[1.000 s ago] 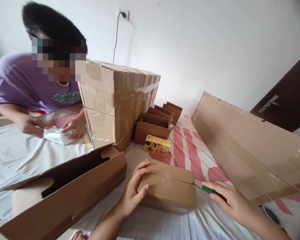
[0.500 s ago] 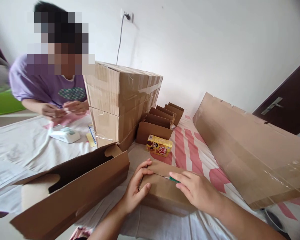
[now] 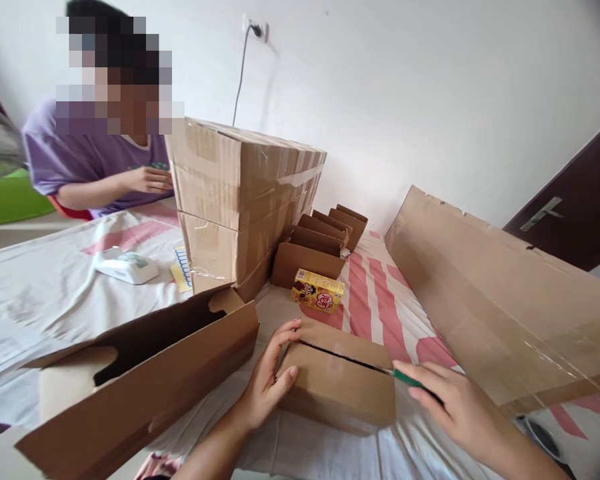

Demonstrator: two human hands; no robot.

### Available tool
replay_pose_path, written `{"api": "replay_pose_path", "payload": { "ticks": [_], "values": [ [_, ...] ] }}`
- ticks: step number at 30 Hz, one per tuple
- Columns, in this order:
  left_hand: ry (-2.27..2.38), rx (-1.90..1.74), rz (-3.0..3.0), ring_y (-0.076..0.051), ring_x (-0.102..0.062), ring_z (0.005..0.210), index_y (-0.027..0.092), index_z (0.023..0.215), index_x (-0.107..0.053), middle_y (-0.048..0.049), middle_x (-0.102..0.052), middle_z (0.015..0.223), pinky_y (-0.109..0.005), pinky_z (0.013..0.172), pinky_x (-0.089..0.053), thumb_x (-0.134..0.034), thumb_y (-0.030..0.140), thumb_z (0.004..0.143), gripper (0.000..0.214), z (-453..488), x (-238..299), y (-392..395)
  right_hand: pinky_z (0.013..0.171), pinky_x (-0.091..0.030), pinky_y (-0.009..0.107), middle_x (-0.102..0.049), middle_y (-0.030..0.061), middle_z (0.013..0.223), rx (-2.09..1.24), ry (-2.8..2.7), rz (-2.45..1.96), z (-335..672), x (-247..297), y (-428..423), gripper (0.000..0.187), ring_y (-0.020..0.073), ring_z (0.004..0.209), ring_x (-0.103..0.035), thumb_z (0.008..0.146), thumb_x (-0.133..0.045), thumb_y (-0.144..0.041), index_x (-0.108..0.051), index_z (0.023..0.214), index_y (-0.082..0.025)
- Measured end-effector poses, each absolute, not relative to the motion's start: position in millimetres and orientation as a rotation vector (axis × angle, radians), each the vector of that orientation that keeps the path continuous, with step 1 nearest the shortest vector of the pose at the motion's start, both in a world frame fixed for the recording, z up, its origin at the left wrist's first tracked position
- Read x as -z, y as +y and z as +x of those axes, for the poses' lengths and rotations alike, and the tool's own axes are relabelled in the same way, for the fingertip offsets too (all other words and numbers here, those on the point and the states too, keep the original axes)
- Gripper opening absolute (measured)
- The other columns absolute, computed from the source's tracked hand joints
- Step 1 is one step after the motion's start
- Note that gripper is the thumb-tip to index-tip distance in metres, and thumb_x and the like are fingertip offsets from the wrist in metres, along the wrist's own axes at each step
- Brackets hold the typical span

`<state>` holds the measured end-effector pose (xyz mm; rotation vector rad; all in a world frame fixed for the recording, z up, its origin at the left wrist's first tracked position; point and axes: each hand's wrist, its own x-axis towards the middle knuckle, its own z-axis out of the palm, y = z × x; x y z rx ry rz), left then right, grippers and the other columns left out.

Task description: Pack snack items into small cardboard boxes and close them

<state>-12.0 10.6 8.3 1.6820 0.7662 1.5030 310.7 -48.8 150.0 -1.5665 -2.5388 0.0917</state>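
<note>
A small closed cardboard box [image 3: 340, 383] lies on the bed in front of me, with a dark slit along its top seam. My left hand [image 3: 267, 387] grips the box's left end, fingers curled over the edge. My right hand [image 3: 455, 410] is closed on a green-handled tool [image 3: 405, 377] whose tip sits at the right end of the seam. A yellow snack carton [image 3: 317, 291] lies just beyond the box.
A long open cardboard box [image 3: 135, 387] lies at the left. Taped stacked cartons [image 3: 240, 193] stand behind, with several small open boxes [image 3: 320, 243] beside them. A big flat carton [image 3: 500, 300] leans at the right. Another person in a purple shirt [image 3: 80, 163] sits at the far left near a white device [image 3: 125, 267].
My right hand has drawn the green-handled tool from the seam's middle to its right end, and the seam now gapes open. The other person pulled both hands back from the white device.
</note>
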Motion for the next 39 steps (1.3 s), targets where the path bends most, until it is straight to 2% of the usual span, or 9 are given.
{"api": "replay_pose_path", "payload": {
  "ticks": [3,8,12,16,20,24,28,31,39],
  "values": [
    [0.777,-1.535,1.611,-0.032,-0.034,0.141,0.027,0.133,-0.041,-0.0143,-0.039,0.148,-0.049,0.113,-0.030,-0.049,0.050,0.093,0.047,-9.3,-6.1,8.8,0.092,-0.056,0.033,-0.068,0.0072,0.124,-0.086,-2.246,-1.628,350.6,-114.2,-53.3,0.036,0.0224,0.113,-0.066,0.098,-0.042,-0.032,-0.057,0.131,-0.028],
    [0.832,-1.476,1.623,-0.033,-0.034,0.139,0.024,0.118,-0.053,-0.0137,-0.037,0.149,-0.048,0.111,-0.031,-0.049,0.049,0.093,0.036,-9.7,-10.4,6.4,0.085,-0.059,0.038,-0.072,0.0102,0.110,-0.080,-2.167,-1.797,390.5,-17.3,-59.1,0.035,0.0251,0.100,-0.070,0.091,-0.046,-0.032,-0.065,0.120,-0.023],
    [0.820,-1.410,1.641,-0.033,-0.031,0.142,0.023,0.114,-0.061,-0.0117,-0.030,0.153,-0.044,0.114,-0.030,-0.045,0.046,0.095,0.034,-10.9,-13.8,5.4,0.081,-0.059,0.042,-0.072,0.0095,0.103,-0.149,-2.262,-1.872,398.9,14.1,-60.0,0.039,0.0268,0.093,-0.070,0.081,-0.052,-0.020,-0.068,0.117,-0.023],
    [0.815,-1.403,1.597,-0.033,-0.028,0.144,0.021,0.114,-0.062,-0.0113,-0.026,0.156,-0.044,0.116,-0.027,-0.044,0.045,0.096,0.035,-10.0,-11.6,4.9,0.084,-0.058,0.044,-0.072,0.0106,0.105,0.019,-2.178,-1.732,387.0,-18.2,-49.1,0.027,0.0279,0.097,-0.069,0.087,-0.053,-0.026,-0.069,0.108,-0.022],
    [0.805,-1.397,1.574,-0.034,-0.028,0.143,0.020,0.108,-0.063,-0.0117,-0.027,0.156,-0.045,0.116,-0.027,-0.045,0.048,0.095,0.036,-8.7,-10.3,3.5,0.081,-0.058,0.038,-0.069,0.0084,0.103,0.236,-2.016,-1.398,340.6,-77.3,-42.5,0.019,0.0234,0.096,-0.067,0.093,-0.052,-0.025,-0.063,0.108,-0.023],
    [0.812,-1.395,1.574,-0.035,-0.032,0.141,0.020,0.108,-0.064,-0.0127,-0.031,0.153,-0.046,0.114,-0.030,-0.046,0.049,0.094,0.037,-6.9,-12.3,1.4,0.087,-0.057,0.034,-0.067,0.0082,0.109,0.112,-2.209,-1.124,273.8,-112.6,-41.2,0.022,0.0205,0.103,-0.065,0.092,-0.053,-0.017,-0.057,0.113,-0.023],
    [0.818,-1.402,1.586,-0.035,-0.033,0.140,0.021,0.109,-0.065,-0.0122,-0.035,0.150,-0.045,0.113,-0.033,-0.048,0.048,0.093,0.036,-5.8,-13.2,0.9,0.094,-0.055,0.041,-0.065,0.0102,0.119,0.032,-2.361,-1.083,226.4,-114.7,-31.0,0.034,0.0238,0.111,-0.062,0.090,-0.054,-0.016,-0.052,0.124,-0.022],
    [0.819,-1.404,1.600,-0.034,-0.034,0.140,0.021,0.113,-0.064,-0.0123,-0.035,0.151,-0.044,0.112,-0.034,-0.048,0.047,0.094,0.037,-5.7,-12.9,1.4,0.092,-0.055,0.042,-0.066,0.0086,0.116,-0.031,-2.389,-1.170,212.1,-111.8,-22.8,0.040,0.0245,0.108,-0.063,0.087,-0.057,-0.016,-0.050,0.126,-0.023],
    [0.812,-1.427,1.602,-0.033,-0.034,0.138,0.020,0.114,-0.063,-0.0129,-0.037,0.149,-0.044,0.112,-0.035,-0.047,0.045,0.094,0.035,-4.8,-9.8,3.3,0.082,-0.054,0.039,-0.065,0.0047,0.102,-0.042,-2.376,-1.232,207.1,-113.3,-20.2,0.025,0.0227,0.095,-0.064,0.084,-0.060,-0.013,-0.056,0.106,-0.024]
  ]
}}
